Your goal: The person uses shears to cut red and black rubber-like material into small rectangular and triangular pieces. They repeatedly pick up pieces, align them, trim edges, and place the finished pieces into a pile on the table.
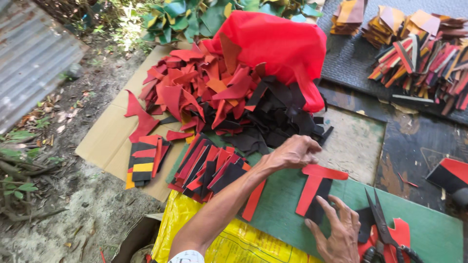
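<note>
On the green board (414, 229), two hands: left (292, 153) curled empty, right (336, 234) spread on black strip (319, 207).

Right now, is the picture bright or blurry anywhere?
Head view: daylight is even and soft, with no hard shadows on the green board; the red cloth looks very bright, almost glowing, so its folds wash out; the leaves at the top have glary patches; the left hand is slightly smeared, while the right hand and scissors look sharp.
</note>
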